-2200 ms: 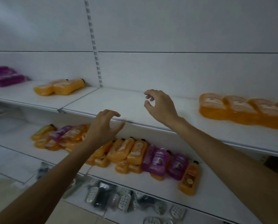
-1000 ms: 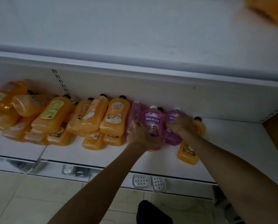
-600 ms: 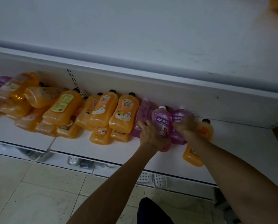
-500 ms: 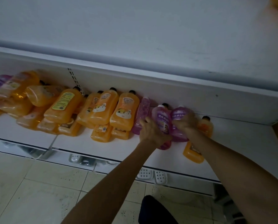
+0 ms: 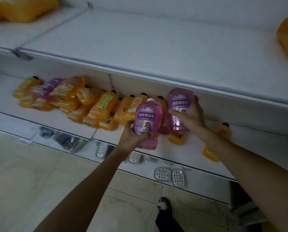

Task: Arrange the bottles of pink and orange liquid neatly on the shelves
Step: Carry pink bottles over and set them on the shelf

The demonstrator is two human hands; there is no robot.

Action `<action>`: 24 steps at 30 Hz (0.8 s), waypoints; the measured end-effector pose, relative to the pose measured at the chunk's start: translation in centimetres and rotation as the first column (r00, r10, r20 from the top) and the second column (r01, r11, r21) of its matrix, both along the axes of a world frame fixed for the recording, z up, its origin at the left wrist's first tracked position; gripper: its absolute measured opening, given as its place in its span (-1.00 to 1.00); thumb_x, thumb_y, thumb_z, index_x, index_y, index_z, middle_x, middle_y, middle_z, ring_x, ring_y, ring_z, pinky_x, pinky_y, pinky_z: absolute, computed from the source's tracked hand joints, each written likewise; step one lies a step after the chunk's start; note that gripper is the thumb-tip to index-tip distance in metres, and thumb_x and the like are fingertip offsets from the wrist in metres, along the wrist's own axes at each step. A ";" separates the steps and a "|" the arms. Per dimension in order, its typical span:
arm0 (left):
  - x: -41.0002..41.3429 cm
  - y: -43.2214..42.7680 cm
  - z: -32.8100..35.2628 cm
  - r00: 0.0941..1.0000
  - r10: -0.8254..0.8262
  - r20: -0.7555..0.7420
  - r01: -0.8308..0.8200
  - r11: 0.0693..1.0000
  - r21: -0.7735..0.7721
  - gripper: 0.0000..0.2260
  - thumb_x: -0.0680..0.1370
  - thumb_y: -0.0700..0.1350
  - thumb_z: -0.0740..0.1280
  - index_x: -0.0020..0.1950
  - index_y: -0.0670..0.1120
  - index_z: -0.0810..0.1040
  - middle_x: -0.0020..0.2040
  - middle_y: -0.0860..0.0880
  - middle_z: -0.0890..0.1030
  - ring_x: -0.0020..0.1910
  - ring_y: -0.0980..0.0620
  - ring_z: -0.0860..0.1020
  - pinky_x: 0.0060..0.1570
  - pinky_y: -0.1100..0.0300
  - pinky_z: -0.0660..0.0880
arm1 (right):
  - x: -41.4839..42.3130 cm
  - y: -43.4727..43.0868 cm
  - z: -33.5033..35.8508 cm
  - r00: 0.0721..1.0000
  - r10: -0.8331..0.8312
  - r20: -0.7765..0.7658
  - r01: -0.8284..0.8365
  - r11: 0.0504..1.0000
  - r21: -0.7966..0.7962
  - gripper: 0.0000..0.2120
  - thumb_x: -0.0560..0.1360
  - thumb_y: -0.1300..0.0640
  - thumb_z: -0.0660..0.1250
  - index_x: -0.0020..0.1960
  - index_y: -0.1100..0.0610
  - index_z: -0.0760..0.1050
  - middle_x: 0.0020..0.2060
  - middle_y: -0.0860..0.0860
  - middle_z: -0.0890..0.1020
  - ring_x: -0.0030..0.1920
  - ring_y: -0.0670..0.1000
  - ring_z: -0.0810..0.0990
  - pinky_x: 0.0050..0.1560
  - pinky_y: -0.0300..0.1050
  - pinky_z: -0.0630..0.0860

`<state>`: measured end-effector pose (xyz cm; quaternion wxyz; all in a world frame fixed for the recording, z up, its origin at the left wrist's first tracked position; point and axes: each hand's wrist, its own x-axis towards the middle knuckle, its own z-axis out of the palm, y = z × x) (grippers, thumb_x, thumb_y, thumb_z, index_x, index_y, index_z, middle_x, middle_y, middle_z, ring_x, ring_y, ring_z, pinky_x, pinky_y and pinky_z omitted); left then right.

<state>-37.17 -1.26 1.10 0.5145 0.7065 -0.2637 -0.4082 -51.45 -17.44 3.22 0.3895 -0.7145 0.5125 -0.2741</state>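
Gripping a pink bottle [image 5: 147,118] in left hand [image 5: 133,136], second pink bottle [image 5: 180,104] in right hand [image 5: 190,116], mid-frame; lift clear of orange bottles [image 5: 99,106]. Stand upright.

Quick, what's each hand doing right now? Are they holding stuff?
Left hand: holding the white-capped pink bottle, fingers curled round its lower end.
Right hand: holding the paler pink bottle.

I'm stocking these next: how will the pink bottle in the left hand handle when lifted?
The pink bottle looks full, so it is probably heavy for its size. Its glossy plastic likely keeps its shape but may slip; the left hand grips its base. Tall and narrow, it may tip if nudged.
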 end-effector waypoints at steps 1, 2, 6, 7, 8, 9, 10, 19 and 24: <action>0.9 1.9 0.6 1.000 0.027 0.011 -0.027 1.000 -0.016 -0.37 0.33 -0.20 0.52 0.26 -0.04 0.23 0.02 -0.01 0.52 -0.06 0.11 0.56 -0.18 0.21 0.58 | 1.5 1.5 0.4 0.999 0.051 0.016 -0.051 0.999 -0.009 -0.28 0.24 0.03 0.60 0.25 0.20 0.34 0.14 0.13 0.57 0.11 0.10 0.56 0.06 -0.17 0.45; 1.9 3.9 1.3 0.998 0.050 0.035 -0.049 0.998 -0.028 -0.35 0.33 -0.18 0.52 0.26 -0.02 0.22 0.04 -0.02 0.53 -0.05 0.09 0.57 -0.17 0.20 0.60 | 3.0 2.9 0.7 0.994 0.098 0.039 -0.097 0.995 -0.029 -0.21 0.22 0.00 0.60 0.30 0.19 0.30 0.15 0.10 0.55 0.13 0.09 0.55 0.08 -0.16 0.45; 6.1 13.4 4.4 0.972 0.170 0.161 -0.158 0.984 -0.085 -0.27 0.34 -0.23 0.51 0.34 0.03 0.16 0.01 0.07 0.52 -0.07 0.15 0.57 -0.18 0.27 0.59 | 8.9 10.0 1.9 0.950 0.308 0.060 -0.305 0.951 -0.047 -0.16 0.22 0.01 0.60 0.35 0.19 0.26 0.14 0.03 0.49 0.15 0.01 0.48 0.09 -0.25 0.37; 7.0 15.8 5.2 0.960 0.213 0.180 -0.198 0.975 -0.097 -0.25 0.33 -0.24 0.52 0.36 0.04 0.16 0.02 0.07 0.52 -0.06 0.15 0.57 -0.15 0.26 0.59 | 10.3 11.8 2.2 0.927 0.369 0.072 -0.367 0.929 -0.044 -0.12 0.22 0.01 0.60 0.39 0.18 0.22 0.17 0.04 0.50 0.17 0.03 0.50 0.10 -0.24 0.38; 7.9 18.2 5.9 0.946 0.257 0.199 -0.238 0.965 -0.114 -0.23 0.31 -0.23 0.54 0.36 0.05 0.16 0.05 0.05 0.53 -0.03 0.12 0.57 -0.11 0.24 0.58 | 11.8 13.5 2.4 0.895 0.433 0.104 -0.429 0.901 -0.060 -0.06 0.21 0.00 0.60 0.43 0.16 0.18 0.22 0.07 0.50 0.20 0.07 0.51 0.16 -0.15 0.43; 8.7 20.4 6.6 0.929 0.301 0.215 -0.278 0.952 -0.130 -0.20 0.28 -0.21 0.56 0.36 0.07 0.18 0.11 0.00 0.53 0.02 0.06 0.58 -0.08 0.20 0.58 | 13.3 15.2 3.1 0.863 0.488 0.129 -0.484 0.873 -0.064 0.00 0.20 -0.01 0.61 0.47 0.13 0.13 0.27 0.10 0.47 0.22 0.10 0.50 0.21 -0.05 0.46; 9.5 22.4 7.3 0.909 0.344 0.233 -0.318 0.937 -0.143 -0.19 0.26 -0.19 0.58 0.36 0.08 0.18 0.16 -0.04 0.52 0.07 0.01 0.58 -0.05 0.16 0.58 | 14.9 16.7 3.6 0.832 0.533 0.153 -0.528 0.846 -0.080 0.03 0.22 0.02 0.61 0.50 0.09 0.08 0.31 0.10 0.44 0.24 0.09 0.49 0.22 -0.02 0.46; 17.8 32.8 13.4 0.695 0.648 0.311 -0.569 0.761 -0.312 -0.09 0.22 -0.19 0.60 0.44 0.02 0.18 0.18 -0.10 0.54 0.07 -0.05 0.60 -0.01 0.04 0.61 | 29.9 25.9 10.9 0.536 0.797 0.278 -0.780 0.593 -0.198 -0.02 0.26 0.00 0.57 0.49 -0.11 0.04 0.30 0.04 0.41 0.18 0.05 0.52 0.06 -0.03 0.58; 26.0 34.2 16.0 0.610 0.713 0.347 -0.605 0.701 -0.376 -0.12 0.27 -0.26 0.55 0.46 0.03 0.16 0.19 -0.10 0.53 0.08 -0.04 0.59 0.03 -0.01 0.59 | 39.7 27.7 14.9 0.476 0.843 0.251 -0.778 0.537 -0.327 -0.08 0.29 -0.10 0.53 0.48 -0.07 0.07 0.18 -0.03 0.48 0.05 0.01 0.56 -0.01 -0.11 0.56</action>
